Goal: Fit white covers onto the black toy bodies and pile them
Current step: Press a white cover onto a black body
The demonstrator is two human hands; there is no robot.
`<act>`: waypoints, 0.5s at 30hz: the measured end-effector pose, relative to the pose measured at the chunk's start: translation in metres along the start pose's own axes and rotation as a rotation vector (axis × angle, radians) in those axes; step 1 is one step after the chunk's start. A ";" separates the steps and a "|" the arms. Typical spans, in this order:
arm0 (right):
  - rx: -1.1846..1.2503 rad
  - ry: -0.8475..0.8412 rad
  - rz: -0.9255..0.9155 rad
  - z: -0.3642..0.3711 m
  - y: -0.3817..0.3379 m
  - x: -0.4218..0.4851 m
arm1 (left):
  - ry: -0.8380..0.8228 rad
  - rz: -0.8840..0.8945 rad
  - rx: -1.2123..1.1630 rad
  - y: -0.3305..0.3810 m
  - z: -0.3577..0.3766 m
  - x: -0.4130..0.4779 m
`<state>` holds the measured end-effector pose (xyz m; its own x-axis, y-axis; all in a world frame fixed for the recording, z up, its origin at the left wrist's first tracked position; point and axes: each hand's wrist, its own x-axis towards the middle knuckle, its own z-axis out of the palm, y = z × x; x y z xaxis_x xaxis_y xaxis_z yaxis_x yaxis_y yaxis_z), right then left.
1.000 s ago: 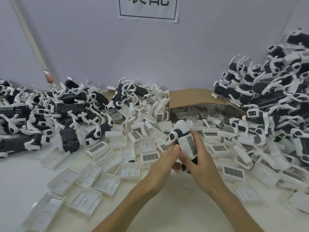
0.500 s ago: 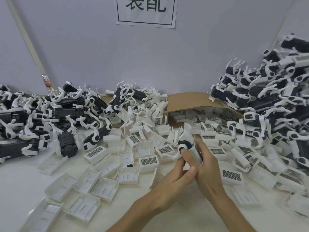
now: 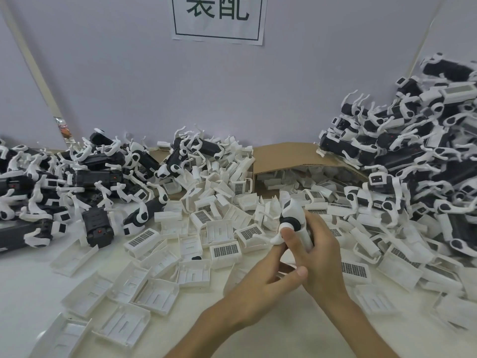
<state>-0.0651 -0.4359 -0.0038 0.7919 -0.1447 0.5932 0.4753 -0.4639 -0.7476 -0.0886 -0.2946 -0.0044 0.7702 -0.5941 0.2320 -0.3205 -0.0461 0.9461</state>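
Right hand (image 3: 318,257) wrapped around the lower part of a white-covered toy body with a black round joint (image 3: 293,223), fingers curled shut on it, thumb tip pressed against the white leg just below the joint; toy held nearly upright above the table, slightly right of centre. Left hand (image 3: 260,288) just beside and below, fingers half curled, index finger reaching up to the toy's white leg, thumb stretched right to touch the right hand; grip on the toy itself not clear from here.

Around the hands, loose white rectangular plastic covers (image 3: 224,251) scattered over the white tabletop (image 3: 31,288), some grille side up, some hollow side up; thickest just left of and beyond the hands, thinning toward the near left edge. On the near left, 1 hollow cover (image 3: 124,326) lying open side up among several others.

Further off, a brown cardboard box (image 3: 286,156) tipped on its side at the far centre, white covers spilling from its mouth. On the far left, a low heap of black toy bodies with white legs (image 3: 85,177); 1 bare black body (image 3: 98,229) standing at its near edge. On the right, a tall pile of assembled black-and-white toys (image 3: 413,164) rising against the pale wall (image 3: 284,94). High on the wall, a white paper sign with 2 black characters (image 3: 218,18).
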 end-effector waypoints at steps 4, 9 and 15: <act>0.143 -0.080 0.103 0.003 0.000 0.001 | 0.081 0.012 0.037 0.000 0.001 0.000; 0.366 -0.272 0.196 0.002 0.001 0.000 | 0.235 -0.008 -0.051 0.002 -0.003 0.004; 0.259 -0.247 0.222 -0.001 0.000 0.004 | 0.495 -0.018 -0.289 0.004 -0.015 0.007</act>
<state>-0.0620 -0.4369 -0.0006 0.9390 0.0124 0.3437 0.3388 -0.2057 -0.9181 -0.0762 -0.2875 0.0041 0.9630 -0.1453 0.2272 -0.1943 0.2102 0.9582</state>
